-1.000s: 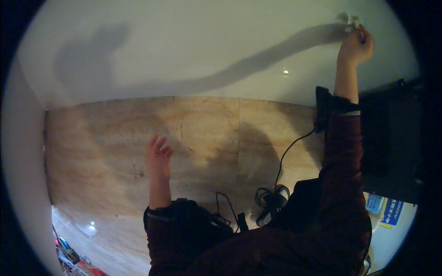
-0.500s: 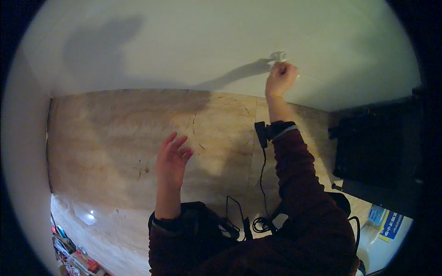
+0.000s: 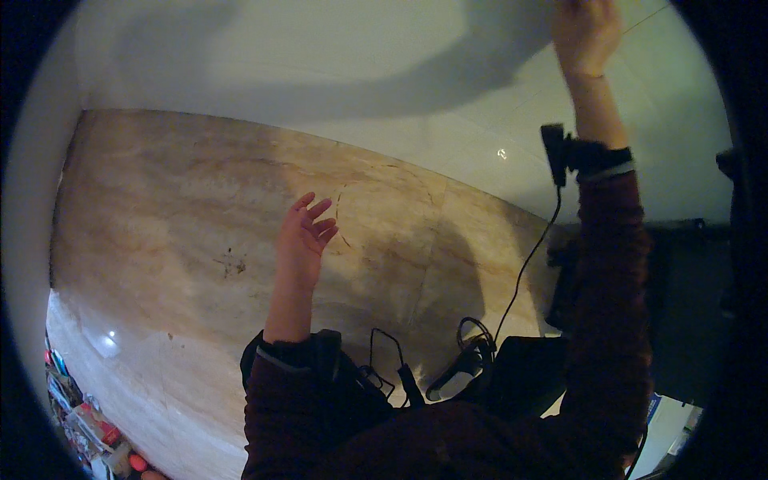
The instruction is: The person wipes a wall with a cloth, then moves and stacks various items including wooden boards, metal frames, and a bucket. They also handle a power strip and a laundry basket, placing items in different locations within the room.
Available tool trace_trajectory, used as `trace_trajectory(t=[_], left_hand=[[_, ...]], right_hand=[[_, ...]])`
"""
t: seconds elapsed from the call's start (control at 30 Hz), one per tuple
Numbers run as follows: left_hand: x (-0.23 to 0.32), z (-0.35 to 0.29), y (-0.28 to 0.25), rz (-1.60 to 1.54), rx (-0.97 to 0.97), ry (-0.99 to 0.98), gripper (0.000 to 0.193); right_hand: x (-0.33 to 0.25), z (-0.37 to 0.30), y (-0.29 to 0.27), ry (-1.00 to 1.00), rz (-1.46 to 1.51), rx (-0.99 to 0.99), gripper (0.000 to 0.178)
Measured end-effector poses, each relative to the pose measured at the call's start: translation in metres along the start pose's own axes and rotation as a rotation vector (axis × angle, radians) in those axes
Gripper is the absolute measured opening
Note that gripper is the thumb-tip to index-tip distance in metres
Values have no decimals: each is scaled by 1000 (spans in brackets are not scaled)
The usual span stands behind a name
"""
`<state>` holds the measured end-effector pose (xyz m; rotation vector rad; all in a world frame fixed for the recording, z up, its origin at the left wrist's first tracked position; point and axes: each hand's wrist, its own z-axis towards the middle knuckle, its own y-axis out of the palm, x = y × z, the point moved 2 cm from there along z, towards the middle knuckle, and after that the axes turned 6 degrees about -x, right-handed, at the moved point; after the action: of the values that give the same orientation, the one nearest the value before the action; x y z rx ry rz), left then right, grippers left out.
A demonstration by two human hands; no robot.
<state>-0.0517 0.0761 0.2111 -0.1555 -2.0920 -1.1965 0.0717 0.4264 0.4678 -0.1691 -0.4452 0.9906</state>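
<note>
My right hand (image 3: pixel 588 38) is raised high against the glossy white tiled wall (image 3: pixel 384 48), at the picture's top edge. Its fingers look curled, but the frame cuts off their tips, so anything in them is hidden. My left hand (image 3: pixel 302 240) hovers in front of the beige marbled surface (image 3: pixel 176 192), with fingers apart and nothing in them. Around my right wrist is a black band with a small black device (image 3: pixel 554 152), from which a thin cable runs down. Another dark band (image 3: pixel 296 352) circles my left wrist.
Looped black cables (image 3: pixel 476 328) hang near my body. On the right stands a large black object (image 3: pixel 688 304), with a pale box (image 3: pixel 670 428) below it. Assorted items (image 3: pixel 96 428) are piled at lower left. A plain wall (image 3: pixel 36 184) bounds the left side.
My right hand has moved up and to the right along the wall; the white thing seen at its fingers is out of sight. The view has shifted, while my left hand stays open.
</note>
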Motion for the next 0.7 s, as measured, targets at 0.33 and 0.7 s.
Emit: trace_trajectory(t=[0.33,0.7], left_hand=[[-25,-8,0,-82,52,-65,37],[-38,-112,58,-63,145,25,30]], right_hand=[[-88,-267,33,410,149,-1193,20],[-6,-168,-27,186,792,-739,30]])
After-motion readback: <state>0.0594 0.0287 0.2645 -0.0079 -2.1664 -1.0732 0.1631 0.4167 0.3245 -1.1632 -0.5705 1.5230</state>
